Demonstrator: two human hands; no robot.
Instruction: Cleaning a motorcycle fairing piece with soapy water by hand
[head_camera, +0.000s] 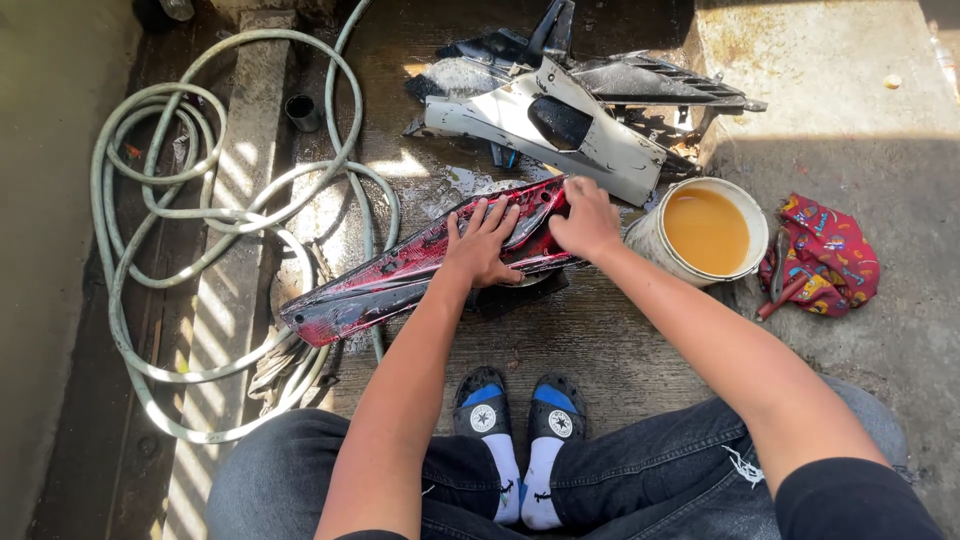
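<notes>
We crouch on the wet concrete floor (620, 350) with both hands on a long red and black motorcycle fairing panel (400, 275), and we place everything else from that panel. Our left hand (482, 245) lies flat on its middle, fingers (497, 215) spread and open, pressing down, not gripping. Our right hand (585, 222) rests on the panel's far right end, fingers curled over something there; we cannot tell whether they hold a cloth or sponge or only press the plastic. The panel lies tilted across the floor, its pointed tip towards the lower left, its right end over a dark flat object that is mostly hidden. The panel looks wet and streaked with suds or grime, so we judge the washing to be under way and not finished: the left half is dull and blotchy. Just right of the panel stands a white bucket (655, 240) of cloudy yellow-brown liquid, and beyond that a patterned red rag (825, 255). Behind the panel lies a heap of white and black fairing pieces (560, 115), some of them wet. Left of the panel a pale green hose (200, 200) lies coiled. Below it, near us, are our slippered feet (520, 410).
</notes>
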